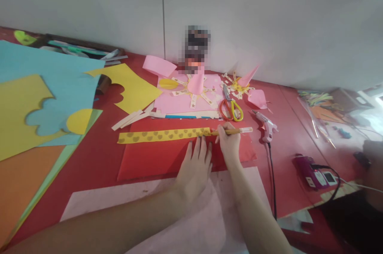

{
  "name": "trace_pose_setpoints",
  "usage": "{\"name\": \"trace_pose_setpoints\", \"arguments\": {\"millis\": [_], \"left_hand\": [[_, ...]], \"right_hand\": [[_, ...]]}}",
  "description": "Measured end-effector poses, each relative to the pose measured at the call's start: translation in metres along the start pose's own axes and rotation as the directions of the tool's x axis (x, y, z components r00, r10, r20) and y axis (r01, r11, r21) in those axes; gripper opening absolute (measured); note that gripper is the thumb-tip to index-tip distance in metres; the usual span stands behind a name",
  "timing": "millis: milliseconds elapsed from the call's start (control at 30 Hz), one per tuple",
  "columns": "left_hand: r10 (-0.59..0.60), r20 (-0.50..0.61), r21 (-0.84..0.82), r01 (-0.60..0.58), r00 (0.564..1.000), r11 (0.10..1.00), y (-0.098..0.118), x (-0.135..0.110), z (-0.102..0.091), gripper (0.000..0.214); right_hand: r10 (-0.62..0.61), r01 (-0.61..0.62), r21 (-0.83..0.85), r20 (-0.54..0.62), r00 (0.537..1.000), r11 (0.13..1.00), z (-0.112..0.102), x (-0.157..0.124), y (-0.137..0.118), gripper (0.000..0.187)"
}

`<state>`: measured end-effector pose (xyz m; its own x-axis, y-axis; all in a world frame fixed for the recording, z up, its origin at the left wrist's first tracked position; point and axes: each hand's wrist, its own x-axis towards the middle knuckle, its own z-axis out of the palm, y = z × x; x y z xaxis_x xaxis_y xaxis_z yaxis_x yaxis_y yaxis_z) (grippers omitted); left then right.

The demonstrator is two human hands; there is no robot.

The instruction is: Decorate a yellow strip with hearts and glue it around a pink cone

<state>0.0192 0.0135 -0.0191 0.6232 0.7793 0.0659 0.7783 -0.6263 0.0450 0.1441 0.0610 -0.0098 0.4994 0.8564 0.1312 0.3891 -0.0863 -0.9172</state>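
A yellow paper strip [161,135] patterned with brownish hearts lies across a red sheet or folder [149,162]. My right hand [229,144] grips a gold-coloured pen [235,131], its tip at the strip's right end. Fingers spread, my left hand [195,166] lies flat on the red sheet, fingertips at the strip's lower edge. Just beyond the strip are scissors [231,106] with red and yellow handles. Behind them, a pink paper cone [196,83] stands among decorated strips on pink paper [167,102].
A pink glue gun [267,125] with a black cord lies to the right, near a purple power strip [311,172]. Coloured paper sheets [24,114] cover the left side. A second cone [249,76] stands near the wall. Part of another person [353,218] shows at lower right.
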Motion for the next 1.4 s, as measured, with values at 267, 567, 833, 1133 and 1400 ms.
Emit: {"name": "trace_pose_setpoints", "arguments": {"millis": [267,567,833,1133,1400], "left_hand": [[-0.004,0.005,0.026,0.003,1.0,1.0,0.0005,-0.0002,-0.0024,0.048],[0.019,-0.017,0.044,-0.018,1.0,0.999,0.0002,-0.0003,-0.0005,0.048],[0.019,-0.026,0.034,-0.018,0.999,0.999,0.0007,-0.0004,0.0019,0.048],[0.029,0.029,0.085,-0.031,0.999,0.996,0.0003,0.0003,0.0004,0.048],[0.036,0.003,0.092,-0.036,0.999,0.995,0.0002,-0.001,0.0018,0.048]], "right_hand": [[-0.016,0.01,0.093,0.065,0.998,0.996,0.0001,0.0002,0.0002,0.028],[-0.025,0.02,0.045,0.118,0.993,0.999,-0.0005,0.0003,-0.0027,0.029],[-0.014,0.006,0.064,0.123,0.992,0.998,-0.0001,0.0005,-0.0005,0.028],[-0.021,0.015,0.058,0.113,0.993,0.998,0.0002,0.001,-0.0017,0.028],[-0.033,0.028,0.043,0.111,0.993,0.999,0.0001,0.0008,-0.0017,0.028]]}}
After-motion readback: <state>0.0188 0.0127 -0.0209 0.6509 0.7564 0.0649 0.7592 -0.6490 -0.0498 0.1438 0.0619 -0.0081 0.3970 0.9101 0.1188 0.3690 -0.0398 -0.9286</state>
